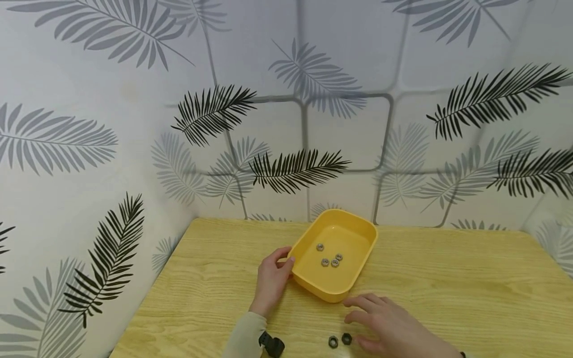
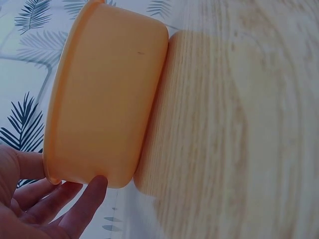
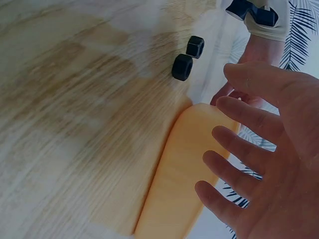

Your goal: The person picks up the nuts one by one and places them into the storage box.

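Observation:
A yellow plastic bin (image 1: pixel 309 286) rests on the table with several silver hex nuts (image 1: pixel 325 262) on its floor. My left hand (image 1: pixel 271 278) grips its near left corner, thumb over the rim and fingers against the outer wall (image 2: pixel 104 99). Two dark hex nuts, one (image 1: pixel 333 341) left of the other (image 1: pixel 346 339), lie on the wood in front of the bin. My right hand (image 1: pixel 387 320) hovers just right of them, near the bin's front corner. Its fingers are spread and slightly bent, holding nothing, as the right wrist view shows.
The light wood table (image 1: pixel 447 278) ends at a wall (image 1: pixel 344 134) printed with feather-like leaves. A black watch (image 1: pixel 271 344) is strapped to my left wrist.

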`<state>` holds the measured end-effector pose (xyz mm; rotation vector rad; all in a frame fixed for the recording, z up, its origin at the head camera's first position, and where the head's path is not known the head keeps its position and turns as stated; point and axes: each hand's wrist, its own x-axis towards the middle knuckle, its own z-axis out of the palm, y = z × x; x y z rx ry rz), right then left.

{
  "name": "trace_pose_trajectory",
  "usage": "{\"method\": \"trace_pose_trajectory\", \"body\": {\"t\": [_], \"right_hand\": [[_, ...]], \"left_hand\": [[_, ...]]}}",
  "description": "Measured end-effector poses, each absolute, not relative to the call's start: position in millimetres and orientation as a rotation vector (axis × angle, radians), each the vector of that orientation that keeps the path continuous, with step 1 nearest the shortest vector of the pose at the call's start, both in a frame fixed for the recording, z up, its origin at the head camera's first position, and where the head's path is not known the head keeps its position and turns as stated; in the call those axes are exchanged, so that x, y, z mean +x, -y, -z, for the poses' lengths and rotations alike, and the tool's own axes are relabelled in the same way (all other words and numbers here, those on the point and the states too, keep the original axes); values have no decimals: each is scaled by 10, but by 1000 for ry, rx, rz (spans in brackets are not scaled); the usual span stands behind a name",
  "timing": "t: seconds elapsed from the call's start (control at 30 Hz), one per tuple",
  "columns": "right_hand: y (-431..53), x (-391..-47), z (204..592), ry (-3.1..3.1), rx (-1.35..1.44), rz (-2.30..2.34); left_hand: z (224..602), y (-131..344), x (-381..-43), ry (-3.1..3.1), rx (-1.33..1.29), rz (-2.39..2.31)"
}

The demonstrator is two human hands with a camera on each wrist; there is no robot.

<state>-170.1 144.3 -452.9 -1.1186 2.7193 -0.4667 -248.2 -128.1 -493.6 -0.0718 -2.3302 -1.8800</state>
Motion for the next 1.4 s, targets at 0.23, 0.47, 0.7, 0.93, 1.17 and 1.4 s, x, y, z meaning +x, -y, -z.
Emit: {"method": "trace_pose_trajectory", "body": {"t": [0.23, 0.47, 0.7, 0.93, 1.17, 1.4], "right_hand": [[-1447, -1737, 4625, -2758, -1210, 427], [-1410, -1760, 4681, -2764, -1282, 398], [-1376, -1765, 4703, -2695, -1240, 427], [-1349, -1765, 4744, -2673, -1243, 428], [-1315, -1766, 4748, -2670, -1190, 414], [-1300, -1775, 4796, -2718, -1233, 385]], "left_hand": [[4951, 1277, -2492, 2322, -78, 1880], [4937, 1278, -2482, 2326, -69, 1877], [4936, 1270, -2478, 2330, -59, 1881], [4952, 1278, -2494, 2324, -57, 1876], [4957, 1281, -2492, 2315, -60, 1878], [4966, 1285, -2485, 2310, -72, 1887]]}}
